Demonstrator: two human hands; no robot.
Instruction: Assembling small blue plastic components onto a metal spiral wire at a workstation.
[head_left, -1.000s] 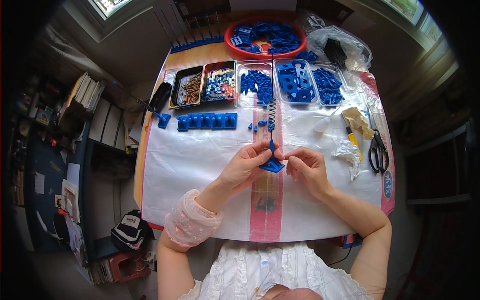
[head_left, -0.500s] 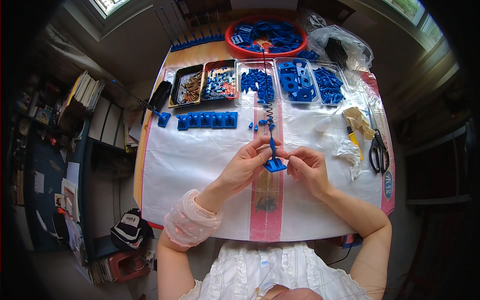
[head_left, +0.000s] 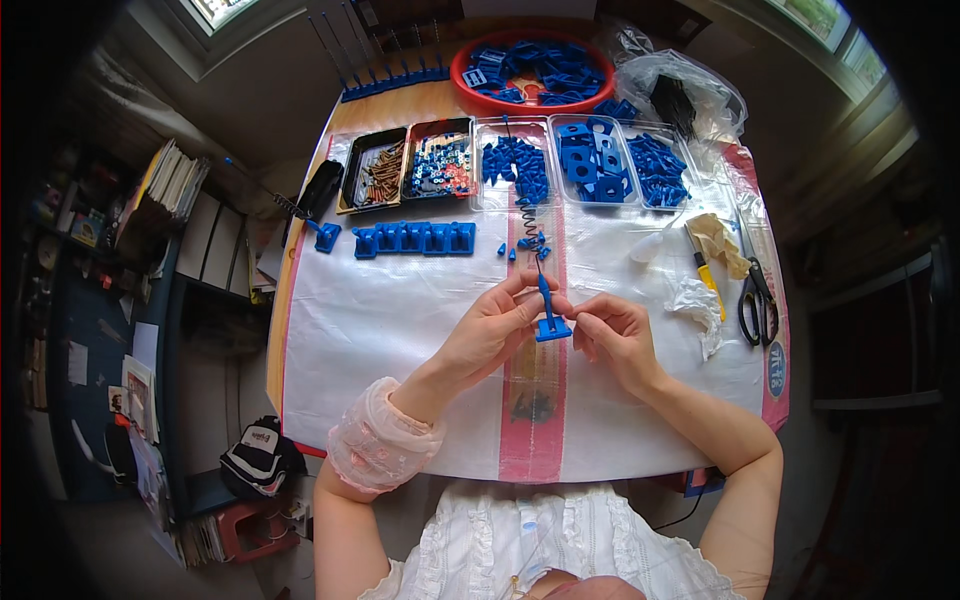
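Observation:
My left hand (head_left: 508,308) pinches the stem of a blue plastic stand with a square base (head_left: 553,329). A thin dark wire with a coiled spring (head_left: 531,222) rises from that stem toward the trays. Close by on the right, my right hand (head_left: 612,330) has its thumb and forefinger pressed together beside the stem. Whether those fingertips hold a small part or only touch the stand is too small to tell. Several small blue pointed plastic pieces (head_left: 502,249) lie on the sheet just beyond my hands.
Behind stand trays of brass-coloured screws (head_left: 383,178), nuts (head_left: 440,165), small blue pieces (head_left: 515,165), blue plates (head_left: 592,165) and blue parts (head_left: 658,172). A red basin (head_left: 458,84) stands farther back. Blue bases (head_left: 415,239) line up at left; scissors (head_left: 758,308) and a yellow knife (head_left: 710,285) lie right.
The wire's upper end has swung left and down, and its coil leans more to the left. The blue base has turned slightly. Both hands stay nearly in place.

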